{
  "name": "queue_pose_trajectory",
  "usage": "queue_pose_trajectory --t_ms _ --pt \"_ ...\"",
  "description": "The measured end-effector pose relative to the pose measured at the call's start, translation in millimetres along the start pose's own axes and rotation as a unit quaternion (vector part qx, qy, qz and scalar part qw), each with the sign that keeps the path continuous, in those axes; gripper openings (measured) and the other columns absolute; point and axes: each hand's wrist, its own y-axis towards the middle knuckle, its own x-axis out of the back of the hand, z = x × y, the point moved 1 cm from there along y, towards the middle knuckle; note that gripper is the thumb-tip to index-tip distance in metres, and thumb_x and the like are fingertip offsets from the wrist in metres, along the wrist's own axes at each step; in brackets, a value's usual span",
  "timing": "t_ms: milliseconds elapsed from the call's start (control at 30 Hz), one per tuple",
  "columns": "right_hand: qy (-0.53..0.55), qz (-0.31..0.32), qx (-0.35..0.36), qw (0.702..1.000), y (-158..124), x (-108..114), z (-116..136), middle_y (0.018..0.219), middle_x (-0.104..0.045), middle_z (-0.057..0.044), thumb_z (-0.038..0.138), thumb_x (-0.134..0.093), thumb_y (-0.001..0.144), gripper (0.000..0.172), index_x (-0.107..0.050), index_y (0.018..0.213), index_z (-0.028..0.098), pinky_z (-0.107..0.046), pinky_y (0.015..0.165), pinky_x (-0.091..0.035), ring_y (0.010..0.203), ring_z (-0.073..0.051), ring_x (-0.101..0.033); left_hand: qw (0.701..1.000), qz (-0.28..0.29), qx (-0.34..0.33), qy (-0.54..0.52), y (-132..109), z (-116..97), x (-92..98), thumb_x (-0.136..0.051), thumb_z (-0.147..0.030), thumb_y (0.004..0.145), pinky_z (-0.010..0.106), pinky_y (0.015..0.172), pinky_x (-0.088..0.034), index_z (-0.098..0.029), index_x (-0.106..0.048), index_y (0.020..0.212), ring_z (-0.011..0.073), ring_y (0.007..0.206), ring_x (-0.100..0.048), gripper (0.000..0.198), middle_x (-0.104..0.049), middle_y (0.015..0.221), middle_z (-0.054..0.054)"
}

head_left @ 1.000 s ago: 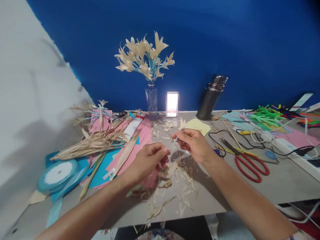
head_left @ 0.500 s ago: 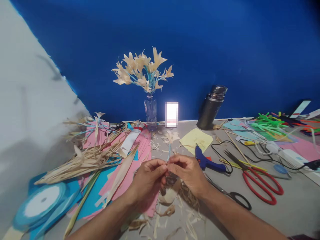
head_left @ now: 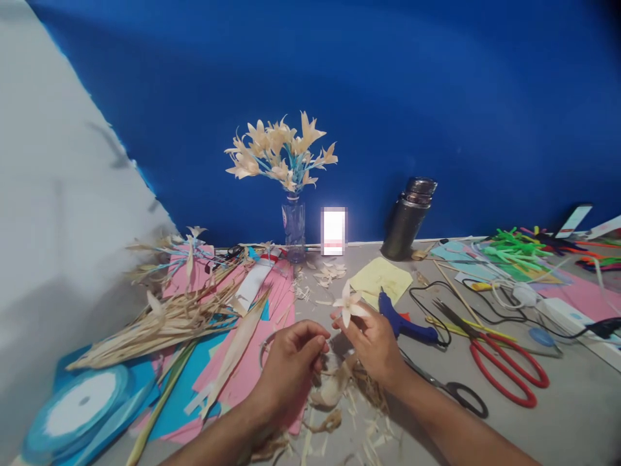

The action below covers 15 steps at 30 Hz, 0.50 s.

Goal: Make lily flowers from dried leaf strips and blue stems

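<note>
My right hand (head_left: pixel 373 343) pinches a pale corn-husk flower (head_left: pixel 348 304), its petals spread toward me; the stem is mostly hidden by the fingers. Just to the left, apart from it, my left hand (head_left: pixel 297 353) has thumb and fingers pressed together. Whether anything lies in that pinch I cannot make out. Below both hands are dry husk scraps (head_left: pixel 330 388) on the table. Ahead of the hands lie several loose husk petals (head_left: pixel 330 273). A glass bottle (head_left: pixel 294 230) at the back holds a bouquet of similar husk flowers (head_left: pixel 281 149) with blue stems.
At right lie a blue glue gun (head_left: pixel 405 323), red-handled scissors (head_left: pixel 507 369), black-handled scissors (head_left: pixel 466 398) and a power strip (head_left: pixel 577 317). A dark flask (head_left: pixel 410 220) stands behind a yellow paper (head_left: pixel 383 279). At left are husk strips (head_left: pixel 160 333), pink paper (head_left: pixel 233 353) and a ribbon roll (head_left: pixel 77 408).
My hands, together before, have come apart. The right one has tilted the flower toward me and moved it slightly right and down; the left stays nearby, fingers still pinched.
</note>
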Motion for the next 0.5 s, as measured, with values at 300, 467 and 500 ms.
queue_pose_trajectory --t_ms 300,467,500 --pt "-0.011 0.01 0.015 1.0 1.3 3.0 2.5 0.081 -0.072 -0.004 0.026 -0.059 0.087 0.012 -0.068 0.083 0.02 -0.027 0.07 -0.046 0.075 -0.019 -0.064 1.0 0.004 0.009 -0.025 0.3 1.4 1.7 -0.078 -0.035 0.076 0.018 0.049 -0.031 -0.015 -0.065 0.081 0.0054 0.049 -0.044 0.024 -0.058 0.063 -0.003" --pt "-0.011 0.024 0.031 0.999 -1.0 1.1 3.2 0.077 -0.069 -0.001 0.02 -0.057 0.086 0.012 -0.067 0.08 0.02 -0.026 0.069 -0.045 0.072 -0.016 -0.062 1.0 0.011 0.014 -0.002 0.5 3.4 3.1 -0.077 -0.037 0.077 0.018 0.047 -0.027 -0.014 -0.066 0.081 0.0051 0.048 -0.041 0.026 -0.057 0.062 -0.002" --pt "-0.009 0.024 0.03 0.999 -1.5 0.2 2.7 0.077 -0.069 -0.001 0.02 -0.057 0.086 0.011 -0.066 0.08 0.021 -0.026 0.069 -0.045 0.072 -0.016 -0.061 1.0 0.01 0.011 0.004 0.3 3.0 2.9 -0.078 -0.037 0.076 0.018 0.047 -0.027 -0.014 -0.066 0.08 0.0053 0.048 -0.042 0.026 -0.057 0.062 -0.002"
